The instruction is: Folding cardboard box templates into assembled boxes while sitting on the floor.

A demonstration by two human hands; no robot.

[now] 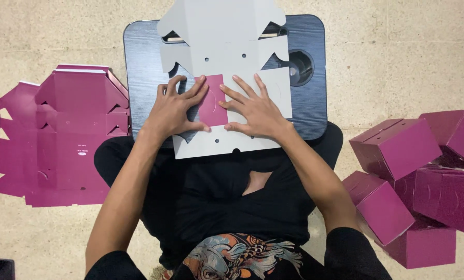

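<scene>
A flat die-cut cardboard box blank (221,36), grey side up, lies on a dark lap tray (143,57). One small flap (212,106) is folded over and shows its magenta side. My left hand (176,108) presses flat on the blank just left of that flap, fingers spread, fingertips on the flap's edge. My right hand (255,106) presses flat on the right side of the flap, fingers spread. Neither hand grips anything.
A stack of flat magenta blanks (71,135) lies on the floor to my left. Several assembled magenta boxes (424,176) are piled on my right. The tray has a round cup recess (300,67). A dark phone (2,268) sits at bottom left.
</scene>
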